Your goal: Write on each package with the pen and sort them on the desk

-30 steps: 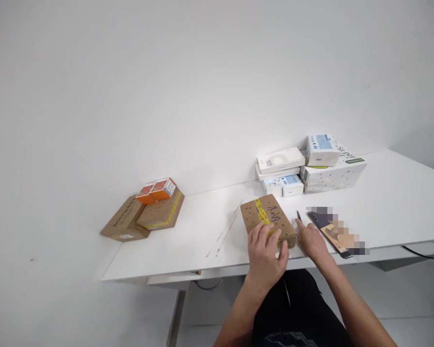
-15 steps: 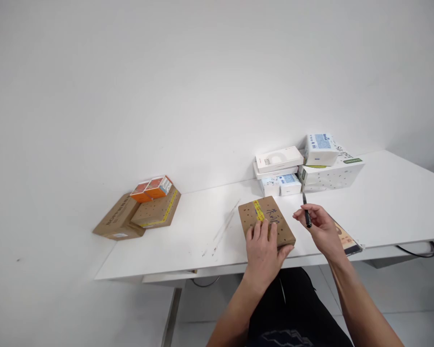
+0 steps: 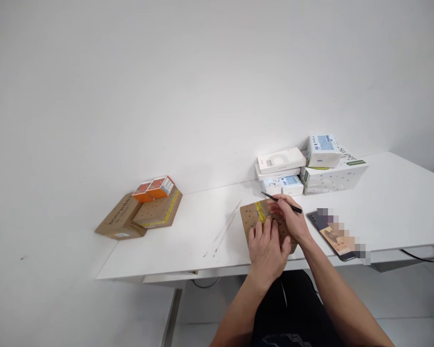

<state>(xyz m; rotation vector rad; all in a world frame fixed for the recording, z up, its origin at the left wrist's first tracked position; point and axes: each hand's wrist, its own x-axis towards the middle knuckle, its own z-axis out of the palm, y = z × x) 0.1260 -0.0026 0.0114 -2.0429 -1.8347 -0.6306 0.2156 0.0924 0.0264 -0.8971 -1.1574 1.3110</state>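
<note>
My left hand (image 3: 266,246) lies flat, fingers spread, on the brown box (image 3: 251,218) at the table's (image 3: 202,226) near edge; my right hand (image 3: 288,217) pinches the pen (image 3: 281,202) over it, mid-marking; steady aim is needed next.

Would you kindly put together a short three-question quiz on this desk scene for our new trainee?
1. True or false: the right hand holds a pen over the brown box.
2. Which hand lies flat on the brown box: the left hand or the right hand?
3. What sits on top of the two cardboard boxes at the left end of the table: A) a phone, B) small orange boxes, C) a cup?

Key
1. True.
2. The left hand.
3. B.
</note>
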